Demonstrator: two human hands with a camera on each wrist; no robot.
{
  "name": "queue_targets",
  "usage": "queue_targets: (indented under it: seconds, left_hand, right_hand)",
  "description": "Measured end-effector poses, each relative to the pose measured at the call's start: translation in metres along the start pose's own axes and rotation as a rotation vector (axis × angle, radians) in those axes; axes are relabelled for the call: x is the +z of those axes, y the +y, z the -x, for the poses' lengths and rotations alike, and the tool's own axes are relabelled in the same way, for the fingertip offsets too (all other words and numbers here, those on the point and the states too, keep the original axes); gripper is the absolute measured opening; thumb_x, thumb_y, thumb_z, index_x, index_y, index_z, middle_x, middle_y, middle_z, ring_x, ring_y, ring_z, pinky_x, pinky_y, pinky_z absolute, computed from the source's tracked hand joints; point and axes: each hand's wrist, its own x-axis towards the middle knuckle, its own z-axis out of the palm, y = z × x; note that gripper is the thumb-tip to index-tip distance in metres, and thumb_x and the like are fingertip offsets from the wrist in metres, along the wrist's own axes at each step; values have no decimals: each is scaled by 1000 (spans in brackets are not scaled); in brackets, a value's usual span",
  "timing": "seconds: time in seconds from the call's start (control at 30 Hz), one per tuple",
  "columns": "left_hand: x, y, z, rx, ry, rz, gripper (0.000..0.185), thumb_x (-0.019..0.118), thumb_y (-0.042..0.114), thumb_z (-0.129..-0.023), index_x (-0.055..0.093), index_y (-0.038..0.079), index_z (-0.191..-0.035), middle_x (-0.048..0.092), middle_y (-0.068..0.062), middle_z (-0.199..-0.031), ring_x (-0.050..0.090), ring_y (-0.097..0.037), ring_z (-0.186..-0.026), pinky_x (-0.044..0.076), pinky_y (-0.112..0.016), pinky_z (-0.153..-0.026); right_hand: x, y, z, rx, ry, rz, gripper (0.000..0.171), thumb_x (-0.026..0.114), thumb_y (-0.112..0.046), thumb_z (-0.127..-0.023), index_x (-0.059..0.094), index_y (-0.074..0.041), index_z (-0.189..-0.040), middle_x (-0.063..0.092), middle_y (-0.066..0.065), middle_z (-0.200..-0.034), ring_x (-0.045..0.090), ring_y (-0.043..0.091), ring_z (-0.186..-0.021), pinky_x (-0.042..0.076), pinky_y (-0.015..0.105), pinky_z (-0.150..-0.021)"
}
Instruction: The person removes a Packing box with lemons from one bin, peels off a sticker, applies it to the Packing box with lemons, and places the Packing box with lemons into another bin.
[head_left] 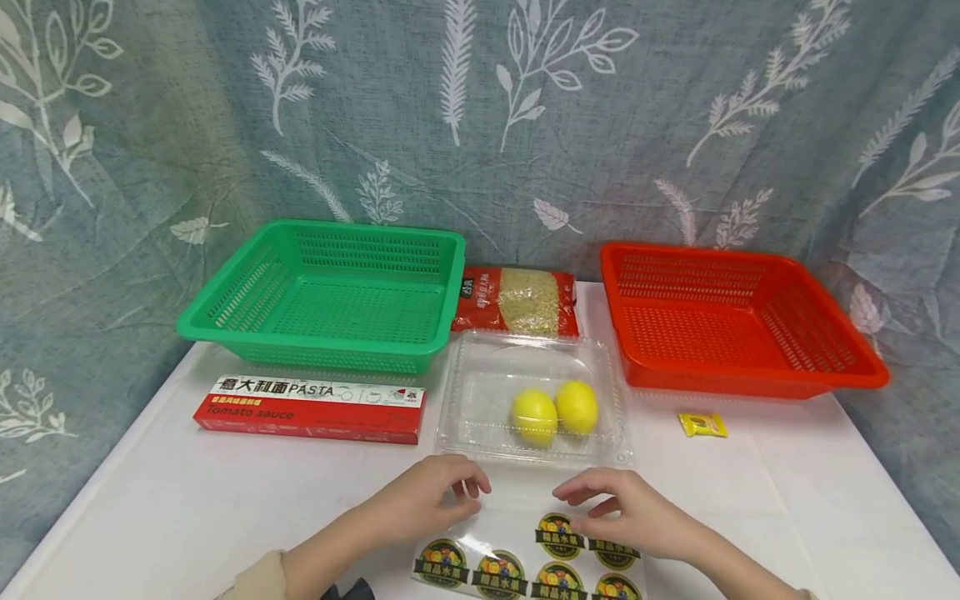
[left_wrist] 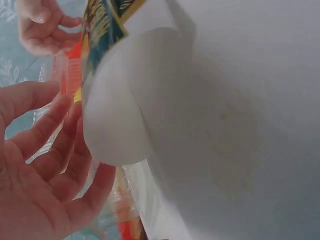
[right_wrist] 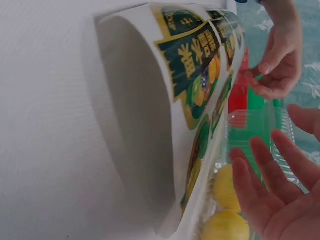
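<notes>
A sheet of round fruit stickers (head_left: 501,575) lies at the front of the table, its edges curling up in both wrist views. My left hand (head_left: 438,498) hovers at the sheet's upper left corner, fingers loosely bent with nothing between them. Over the upper right stickers is my right hand (head_left: 626,510), its fingers relaxed and holding nothing. Just beyond both hands stands a clear plastic clamshell box (head_left: 480,400). Inside it, toward the right, two yellow lemons (head_left: 535,417) sit side by side; the right wrist view shows the lemons (right_wrist: 226,227) through the plastic.
A green basket (head_left: 322,342) stands back left, with a red pasta box (head_left: 309,412) in front. Back right is a red basket (head_left: 735,379); a small yellow packet (head_left: 702,425) lies before it. Behind the clamshell is a red bag (head_left: 517,302). A patterned curtain (head_left: 405,108) hangs behind.
</notes>
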Motion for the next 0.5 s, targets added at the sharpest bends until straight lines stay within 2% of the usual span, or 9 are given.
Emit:
queue_targets:
  seconds: [0.13, 0.27, 0.37, 0.5]
  left_hand:
    - [1, 4, -2, 12, -41, -99, 17, 66, 16, -83, 65, 12, -99, 59, 10, -90, 53, -4, -84, 46, -23, -77]
    - [3, 7, -4, 13, -86, -138, 22, 68, 21, -82, 67, 13, -102, 59, 10, -95, 54, -5, -89, 46, -24, -81]
    - [6, 9, -5, 21, -109, -171, 27, 69, 25, -81, 67, 14, -106, 58, 10, -96, 52, -4, -90, 46, -23, -80]
    - [11, 13, -6, 52, -123, -273, 34, 69, 30, -80, 65, 16, -110, 56, 9, -97, 50, -5, -90, 44, -22, -78]
  right_hand:
    - [2, 2, -3, -12, -16, 23, 31, 68, -15, -82, 62, 0, -108, 63, 11, -104, 60, 15, -87, 53, 25, -70]
    - [4, 4, -6, 16, -21, 58, 31, 71, -16, -80, 63, -1, -106, 65, 6, -99, 57, 10, -79, 52, 24, -66]
    - [5, 6, -8, 37, -20, 97, 31, 72, -18, -79, 64, -4, -106, 65, 2, -97, 55, 7, -77, 51, 22, -64]
    - [6, 9, -9, 39, -21, 132, 31, 73, -18, -78, 65, -5, -105, 64, -2, -93, 52, 5, -71, 49, 21, -61]
